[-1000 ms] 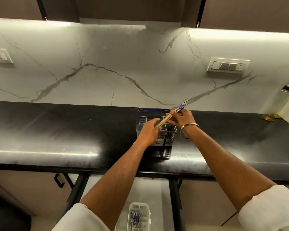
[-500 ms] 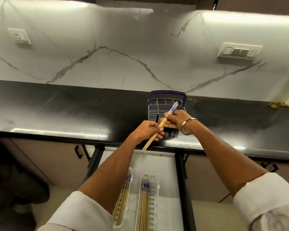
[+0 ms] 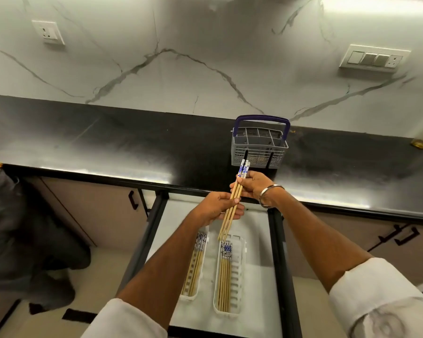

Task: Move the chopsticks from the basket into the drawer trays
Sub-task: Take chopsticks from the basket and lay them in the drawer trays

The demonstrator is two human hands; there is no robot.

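Head view, the only one. Both my hands carry one small bundle of chopsticks (image 3: 233,202) over the open drawer (image 3: 277,240). My right hand (image 3: 253,185) is pinched shut on the bundle near its blue-patterned tops; my left hand (image 3: 216,207) is closed round the bare wooden shafts lower down. I judge the two-point hold keeps the sticks parallel, so they can go in as a set. Tips point down toward the right tray (image 3: 239,272), patterned ends away from me, matching the chopsticks already lying in it.

The left tray (image 3: 202,272) also holds chopsticks, but my left forearm covers part of it, so no count. The basket (image 3: 259,147) stands on the black counter (image 3: 108,147), just behind my right hand. Whether anything is left in its compartments I cannot make out through the grid. The exact number of sticks in the bundle is unclear; three tops seem to show.
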